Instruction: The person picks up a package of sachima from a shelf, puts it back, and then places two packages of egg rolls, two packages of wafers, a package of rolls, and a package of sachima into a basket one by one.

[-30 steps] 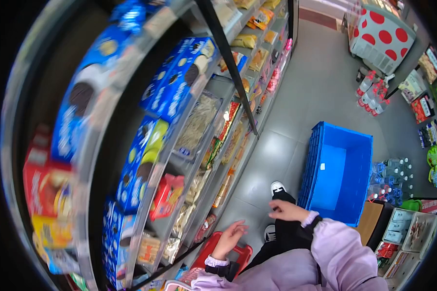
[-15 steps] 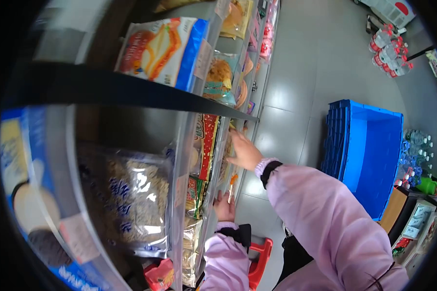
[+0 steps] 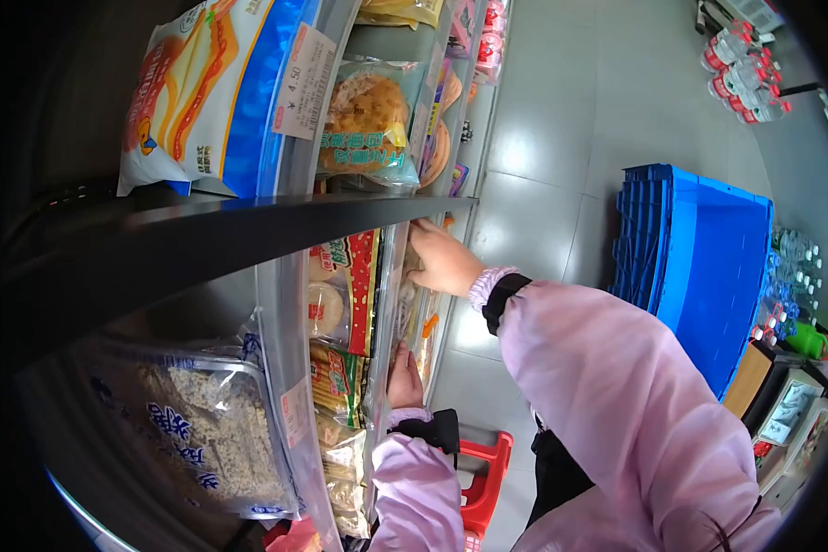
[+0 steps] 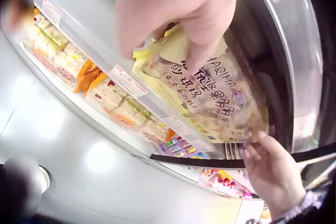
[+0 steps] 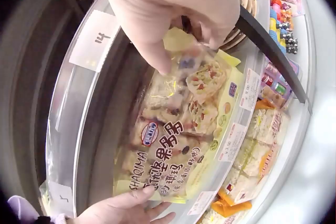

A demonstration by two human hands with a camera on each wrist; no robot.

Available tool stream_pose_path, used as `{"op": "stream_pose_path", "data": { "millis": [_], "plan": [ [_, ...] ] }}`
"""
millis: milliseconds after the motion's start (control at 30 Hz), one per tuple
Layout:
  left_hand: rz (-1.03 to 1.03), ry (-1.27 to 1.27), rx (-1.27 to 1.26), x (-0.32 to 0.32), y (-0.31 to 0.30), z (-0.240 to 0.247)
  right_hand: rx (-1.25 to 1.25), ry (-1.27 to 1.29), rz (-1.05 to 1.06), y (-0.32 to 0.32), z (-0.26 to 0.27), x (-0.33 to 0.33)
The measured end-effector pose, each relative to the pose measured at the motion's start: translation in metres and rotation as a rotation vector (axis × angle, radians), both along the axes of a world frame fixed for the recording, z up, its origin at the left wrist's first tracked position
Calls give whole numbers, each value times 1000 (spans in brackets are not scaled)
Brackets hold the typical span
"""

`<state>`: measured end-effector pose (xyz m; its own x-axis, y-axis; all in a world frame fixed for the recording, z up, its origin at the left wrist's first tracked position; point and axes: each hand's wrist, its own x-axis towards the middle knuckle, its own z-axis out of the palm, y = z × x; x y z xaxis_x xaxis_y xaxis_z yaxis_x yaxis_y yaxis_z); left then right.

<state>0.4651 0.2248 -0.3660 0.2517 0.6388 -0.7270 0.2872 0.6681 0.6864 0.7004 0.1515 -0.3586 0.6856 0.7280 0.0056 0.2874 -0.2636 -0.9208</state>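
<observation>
A clear and yellow snack package (image 4: 210, 95) (image 5: 173, 129) lies on a low shelf, held at both ends. My left hand (image 3: 405, 379) (image 4: 176, 6) (image 5: 123, 208) grips the end nearer me, thumb on top. At the far end my right hand (image 3: 445, 261) (image 5: 176, 11) (image 4: 274, 174) pinches the wrapper, its thumb over the top face. Parts of the fingers on both hands are hidden by the package and the hands themselves. In the head view the shelf above covers most of the package.
A black upright bar (image 3: 248, 235) crosses the shelves beside my right hand. Packed sandwiches (image 4: 121, 106) (image 5: 257, 155) line the shelf below. A blue crate (image 3: 708, 276) and a red basket (image 3: 489, 478) stand on the floor, with bottles (image 3: 743, 74) farther off.
Both hands have moved from above the floor into the low shelf and taken hold of the package. The head view has come closer to the shelves.
</observation>
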Motion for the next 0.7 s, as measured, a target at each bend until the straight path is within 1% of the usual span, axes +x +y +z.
{"op": "stream_pose_path", "data": {
  "millis": [67, 100, 133, 200, 267, 300, 333, 400, 433, 500, 567, 600, 633, 700],
  "plan": [
    [13, -31, -45, -15, 3, -18, -39, 122, 19, -8, 4, -1],
    [20, -48, -68, -13, 1, -15, -60, 181, 29, -13, 4, -2],
    [-18, -21, -12, -12, -3, -12, 31, 165, 12, -19, 0, -3],
    [-98, 35, 100, -5, -16, -1, 95, 250, -11, -30, -1, -8],
    [-168, 17, 234, -2, -28, 5, 134, 300, -18, -43, 4, -12],
    [-204, 9, 301, -1, -34, 8, 139, 364, -6, -49, 4, -14],
    [-162, -34, 359, 3, -42, 12, 145, 428, 6, -55, 4, -17],
    [-152, -18, 395, -4, -50, 12, 168, 536, 21, -66, 13, -21],
    [-146, -8, 412, -8, -54, 13, 202, 533, 3, -72, 16, -25],
    [-202, 13, 451, -17, -67, 22, 271, 529, -31, -88, 24, -33],
    [-219, 4, 484, -25, -90, 35, 213, 594, -56, -118, 43, -45],
    [-188, -85, 417, -34, -100, 33, 177, 618, -74, -136, 51, -53],
    [-242, -84, 393, -49, -113, 36, 142, 636, -93, -154, 61, -63],
    [-250, -77, 289, -63, -142, 66, 69, 646, -117, -194, 83, -88]
  ]
}}
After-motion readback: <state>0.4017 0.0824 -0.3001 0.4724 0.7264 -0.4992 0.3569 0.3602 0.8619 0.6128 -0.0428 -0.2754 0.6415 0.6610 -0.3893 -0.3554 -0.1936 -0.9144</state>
